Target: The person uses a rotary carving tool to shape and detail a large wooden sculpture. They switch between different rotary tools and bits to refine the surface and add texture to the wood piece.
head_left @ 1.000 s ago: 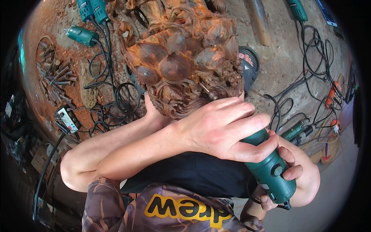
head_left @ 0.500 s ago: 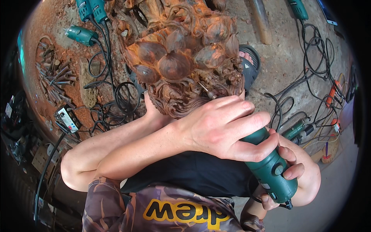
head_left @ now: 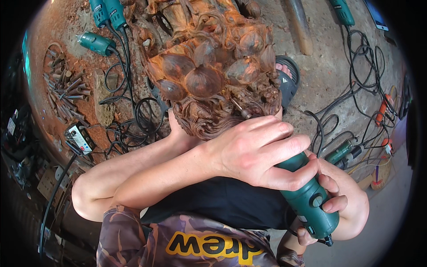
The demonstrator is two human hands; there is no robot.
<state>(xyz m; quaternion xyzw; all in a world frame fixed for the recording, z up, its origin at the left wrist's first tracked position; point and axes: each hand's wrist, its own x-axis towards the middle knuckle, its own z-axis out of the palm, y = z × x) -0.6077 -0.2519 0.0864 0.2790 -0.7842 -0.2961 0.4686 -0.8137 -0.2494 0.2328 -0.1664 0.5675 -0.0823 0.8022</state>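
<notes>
Carved wooden piece (head_left: 204, 80), reddish brown, with rounded bulges above a band of flowing strands, filled the upper middle, straight ahead of the person and between the two sandals (head_left: 288, 91). From the lower left, the left forearm (head_left: 164, 178) slanted up and across the dark shorts (head_left: 222, 198), elbow bent. At its end the left hand (head_left: 255, 153) lay palm down, back upward, its fingers curled firmly over the front of a green rotary tool (head_left: 307, 202). That tool sloped from the carving's lower right toward the right knee (head_left: 353, 209), its rear end nearest the body. Under it the right hand (head_left: 332, 204) gripped the rear of the body, fingertips on the outer side and thumb low on the inner (the palm was hidden behind the casing).

On the right, bare concrete floor (head_left: 318, 66) stretched from the sandal to the tangled cables (head_left: 360, 66); on the left, coiled cords (head_left: 144, 118) sat just beside the other sandal, leaving a narrower margin. The left knuckles were close to the carving's lower edge. Beyond them, the slim bit (head_left: 236, 105) overlapped the carved strands; whether it touched them could not be told.
</notes>
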